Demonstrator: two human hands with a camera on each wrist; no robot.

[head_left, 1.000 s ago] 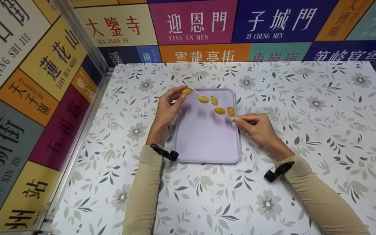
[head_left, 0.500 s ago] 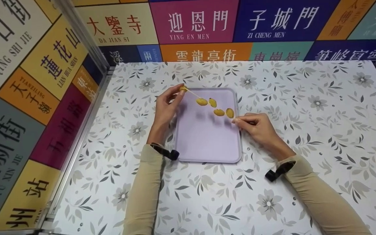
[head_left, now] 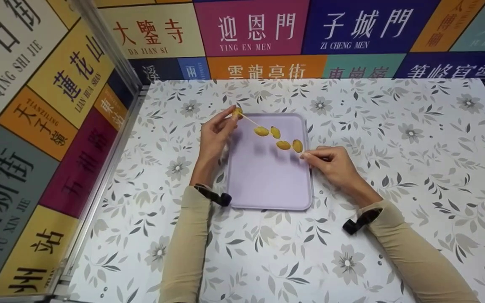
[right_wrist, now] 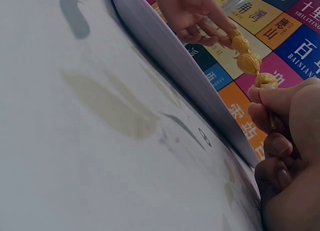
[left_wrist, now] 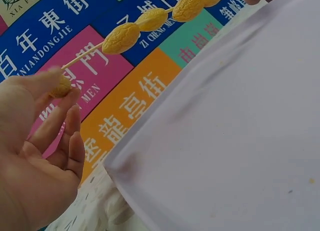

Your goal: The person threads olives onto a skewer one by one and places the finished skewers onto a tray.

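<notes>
A thin pale skewer [head_left: 249,119] slants across above a light purple tray [head_left: 267,181], carrying several yellow, wrinkled oval pieces [left_wrist: 121,38] of unclear kind. At its upper left end, my left hand [head_left: 214,139] pinches one yellow oval piece [head_left: 237,112] between thumb and fingertips. A bare stretch of skewer separates this piece from the others. My right hand [head_left: 331,165] pinches the skewer's lower right end, close to the last oval piece [right_wrist: 266,81]. In the right wrist view, the skewer's short end [right_wrist: 273,122] sticks out below the thumb, and the other fingers curl inward.
The tray lies on a table covered with a white floral cloth [head_left: 347,263]. Panels with coloured blocks and large characters stand at the back [head_left: 251,29] and on the left [head_left: 63,84]. Both wrists wear a black strap with a small camera [head_left: 225,199].
My left hand has shifted slightly up and left with its oval piece, and more bare skewer shows beside that piece. My right hand has stayed almost still.
</notes>
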